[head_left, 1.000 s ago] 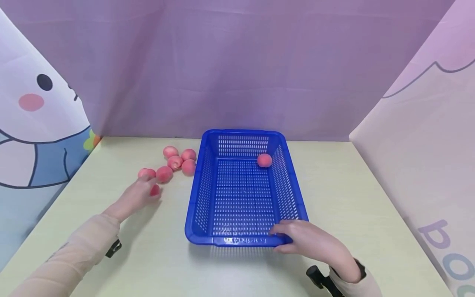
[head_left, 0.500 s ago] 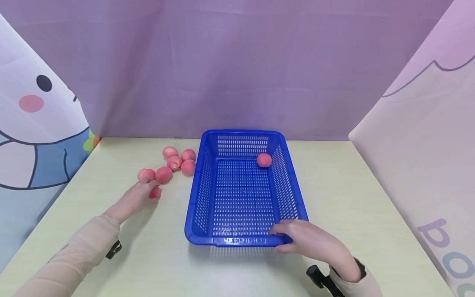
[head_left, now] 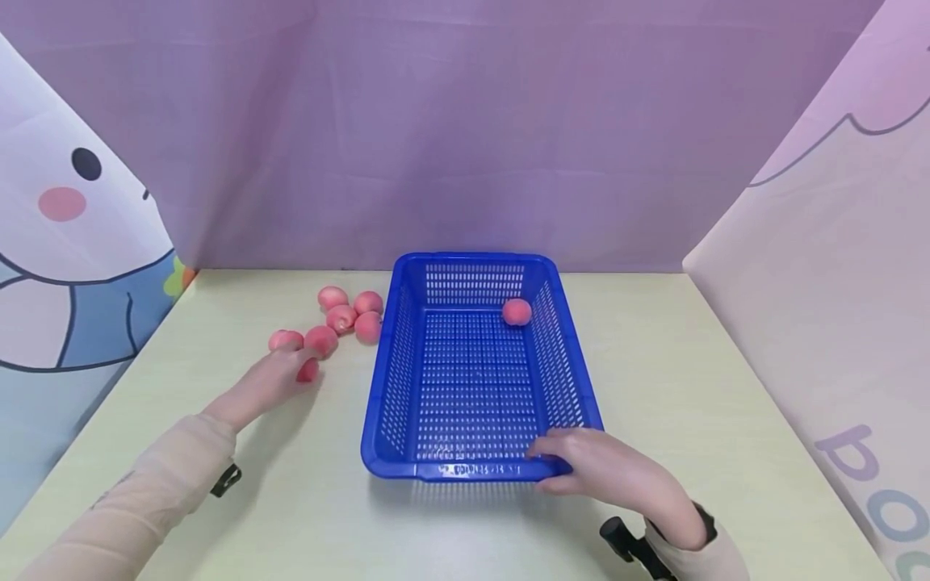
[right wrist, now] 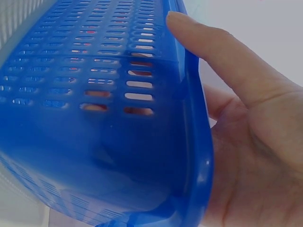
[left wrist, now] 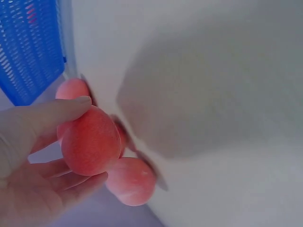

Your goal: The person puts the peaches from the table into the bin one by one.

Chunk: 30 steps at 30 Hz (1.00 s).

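Thumb and fingers of my left hand (head_left: 267, 381) pinch a reddish-pink peach (left wrist: 90, 142), which shows large in the left wrist view. Several other peaches (head_left: 342, 319) lie loosely grouped just beyond that hand, left of the blue plastic basket (head_left: 472, 471). Inside the basket, by its far right side, rests a single peach (head_left: 517, 312). My right hand (head_left: 606, 472) grips the basket's rim at the near right corner. In the right wrist view the thumb (right wrist: 222, 45) lies along the rim's outside, and fingers show through the slots.
The basket stands upright on a pale yellow table (head_left: 676, 387). A purple cloth wall (head_left: 465, 137) rises behind it. Printed panels flank both sides, a cartoon figure (head_left: 87, 242) on the left one. Black wrist straps (head_left: 227, 480) sit at the sleeves.
My left hand, with the peach in its grasp, dips a little, then shifts slightly right and up. The right hand and basket stay in place.
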{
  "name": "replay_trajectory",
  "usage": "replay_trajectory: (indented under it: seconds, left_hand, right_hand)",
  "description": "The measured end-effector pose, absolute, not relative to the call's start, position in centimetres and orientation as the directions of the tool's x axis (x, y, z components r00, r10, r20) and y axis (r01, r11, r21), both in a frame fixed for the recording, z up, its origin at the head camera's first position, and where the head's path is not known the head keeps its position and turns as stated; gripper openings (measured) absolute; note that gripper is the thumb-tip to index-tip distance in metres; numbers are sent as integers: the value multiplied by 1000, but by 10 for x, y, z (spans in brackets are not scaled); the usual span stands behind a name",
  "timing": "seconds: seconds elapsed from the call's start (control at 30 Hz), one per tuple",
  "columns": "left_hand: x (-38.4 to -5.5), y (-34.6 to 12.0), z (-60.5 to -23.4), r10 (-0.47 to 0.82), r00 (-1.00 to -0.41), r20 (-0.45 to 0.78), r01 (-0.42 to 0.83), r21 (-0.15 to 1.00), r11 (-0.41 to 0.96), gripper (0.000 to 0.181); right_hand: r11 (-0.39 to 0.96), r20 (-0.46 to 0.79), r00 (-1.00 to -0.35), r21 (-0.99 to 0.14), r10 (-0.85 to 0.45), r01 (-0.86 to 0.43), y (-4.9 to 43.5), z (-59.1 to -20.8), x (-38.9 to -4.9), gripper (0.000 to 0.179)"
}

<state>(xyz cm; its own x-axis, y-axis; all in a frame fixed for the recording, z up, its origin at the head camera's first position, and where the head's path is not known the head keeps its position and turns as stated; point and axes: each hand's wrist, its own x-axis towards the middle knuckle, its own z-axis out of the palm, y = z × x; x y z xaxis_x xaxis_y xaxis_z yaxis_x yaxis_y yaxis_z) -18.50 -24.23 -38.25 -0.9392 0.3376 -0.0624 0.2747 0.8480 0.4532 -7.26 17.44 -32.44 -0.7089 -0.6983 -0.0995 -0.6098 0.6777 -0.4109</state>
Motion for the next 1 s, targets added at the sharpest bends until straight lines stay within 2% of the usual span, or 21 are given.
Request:
replay_trajectory:
  seconds: [0.13,0.4,0.7,1.0]
  left_hand:
    - [-186,-237,-375,467,-881,80,469,278,838,31]
    - [-193,-227,-355,521,-839,157,543,211,812,31]
    - [-205,-215,-334,566,-806,172,592,230,773,33]
    - [-211,-195,-304,469,-882,38,452,349,821,27]
  right_hand:
    - [679,-100,-709,-409,-698,-610,175,-324,-73,25]
    - [675,-95,-706,-406,-702,-616,175,-323,-73,26]
    - [677,-110,-707,-421,-698,-603,174,-323,-72,26]
    - [680,-102,-712,-415,-695,-605,173,-321,-71,26]
